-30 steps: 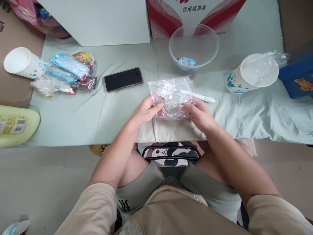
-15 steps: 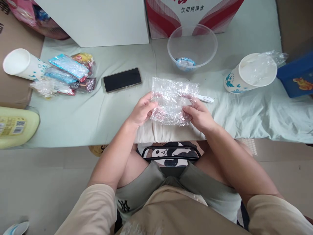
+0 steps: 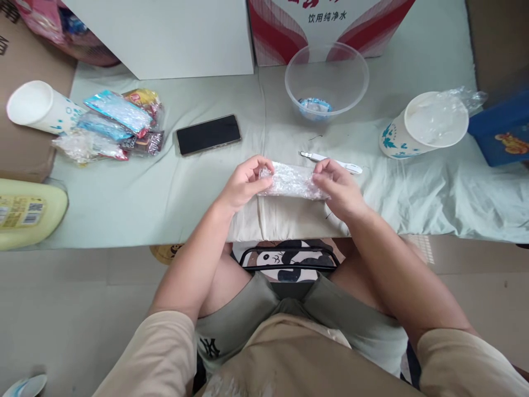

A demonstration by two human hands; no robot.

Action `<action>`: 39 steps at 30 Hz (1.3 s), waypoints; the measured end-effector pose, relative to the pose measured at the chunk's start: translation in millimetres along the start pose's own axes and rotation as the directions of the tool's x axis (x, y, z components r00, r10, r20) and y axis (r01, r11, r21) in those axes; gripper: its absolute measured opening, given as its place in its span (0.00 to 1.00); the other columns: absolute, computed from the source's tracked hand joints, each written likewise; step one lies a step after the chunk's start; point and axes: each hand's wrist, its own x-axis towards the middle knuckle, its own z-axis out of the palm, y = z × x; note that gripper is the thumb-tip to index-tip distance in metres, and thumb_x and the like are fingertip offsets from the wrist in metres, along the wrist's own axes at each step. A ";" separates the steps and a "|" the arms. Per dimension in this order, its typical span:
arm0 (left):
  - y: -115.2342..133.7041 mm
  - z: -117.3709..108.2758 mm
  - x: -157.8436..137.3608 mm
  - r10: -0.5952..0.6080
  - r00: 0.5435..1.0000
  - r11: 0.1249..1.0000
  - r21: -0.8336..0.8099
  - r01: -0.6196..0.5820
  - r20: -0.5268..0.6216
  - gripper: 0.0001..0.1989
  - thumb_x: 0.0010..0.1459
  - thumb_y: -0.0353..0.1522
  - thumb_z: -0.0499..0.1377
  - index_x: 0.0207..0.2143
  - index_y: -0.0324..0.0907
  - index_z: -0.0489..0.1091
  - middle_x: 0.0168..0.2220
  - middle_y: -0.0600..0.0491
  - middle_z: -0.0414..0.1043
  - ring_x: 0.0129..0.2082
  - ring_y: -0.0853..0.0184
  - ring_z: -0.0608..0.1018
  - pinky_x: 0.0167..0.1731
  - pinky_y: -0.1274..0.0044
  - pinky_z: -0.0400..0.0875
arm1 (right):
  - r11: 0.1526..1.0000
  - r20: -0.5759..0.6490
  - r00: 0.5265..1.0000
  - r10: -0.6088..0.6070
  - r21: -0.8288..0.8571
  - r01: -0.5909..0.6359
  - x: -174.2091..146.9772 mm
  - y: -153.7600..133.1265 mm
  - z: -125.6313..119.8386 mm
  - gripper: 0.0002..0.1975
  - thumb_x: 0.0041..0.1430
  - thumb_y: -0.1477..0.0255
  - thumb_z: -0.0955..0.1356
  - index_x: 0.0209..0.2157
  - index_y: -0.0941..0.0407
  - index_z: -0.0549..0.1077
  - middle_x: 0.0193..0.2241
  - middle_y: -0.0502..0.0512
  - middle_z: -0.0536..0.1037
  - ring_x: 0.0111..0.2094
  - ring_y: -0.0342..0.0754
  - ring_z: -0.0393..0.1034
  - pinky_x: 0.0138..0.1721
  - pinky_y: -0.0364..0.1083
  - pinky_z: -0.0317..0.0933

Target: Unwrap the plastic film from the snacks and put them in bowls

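Observation:
Between my two hands, above the near part of the cloth-covered table, is a clear crinkled plastic wrapper [image 3: 291, 180], folded into a narrow strip. My left hand [image 3: 247, 183] pinches its left end between thumb and fingers. At the right end, the thumb and fingers of my right hand [image 3: 339, 187] are closed on the film. Just beyond the right fingers lies a slim white craft knife [image 3: 349, 166], its pointed tip toward the left and its middle partly hidden by my fingers.
A black phone [image 3: 209, 135] lies left of my hands. Beyond them stands a clear plastic bowl [image 3: 351, 91] with a blue-and-white packet inside. A paper cup [image 3: 397, 135] holding plastic film stands at right; snack wrappers [image 3: 118, 118] and a tipped paper cup [image 3: 31, 107] lie at left.
The wrapper was spread as a wide sheet and is now folded to about half its height. My fingers have moved to its upper edge, and more of the craft knife shows.

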 end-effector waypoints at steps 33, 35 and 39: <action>-12.1 37.2 -5.0 -0.039 0.992 0.972 -0.225 0.065 0.119 0.20 0.60 0.50 0.62 0.41 0.43 0.74 0.35 0.52 0.74 0.36 0.64 0.76 0.37 0.72 0.70 | 0.975 0.079 0.990 -0.118 -0.179 0.131 -12.9 8.4 25.5 0.26 0.54 0.51 0.76 0.47 0.51 0.71 0.37 0.53 0.78 0.35 0.48 0.72 0.36 0.49 0.69; -11.2 34.8 -4.1 0.010 0.995 0.985 -0.171 0.007 0.098 0.21 0.59 0.48 0.63 0.47 0.44 0.74 0.41 0.51 0.75 0.42 0.63 0.76 0.42 0.72 0.70 | 0.969 0.064 0.995 -0.082 -0.228 0.095 -15.8 5.3 21.9 0.20 0.56 0.55 0.74 0.42 0.53 0.73 0.32 0.51 0.77 0.31 0.46 0.70 0.33 0.48 0.67; -12.2 28.1 -2.1 0.050 0.998 0.992 -0.118 -0.045 0.044 0.26 0.58 0.49 0.62 0.54 0.46 0.72 0.44 0.50 0.73 0.45 0.63 0.75 0.43 0.73 0.71 | 0.920 -0.212 0.938 -0.274 -0.341 0.191 -22.6 -24.7 -12.5 0.14 0.56 0.60 0.73 0.37 0.55 0.75 0.33 0.53 0.79 0.33 0.47 0.73 0.36 0.49 0.67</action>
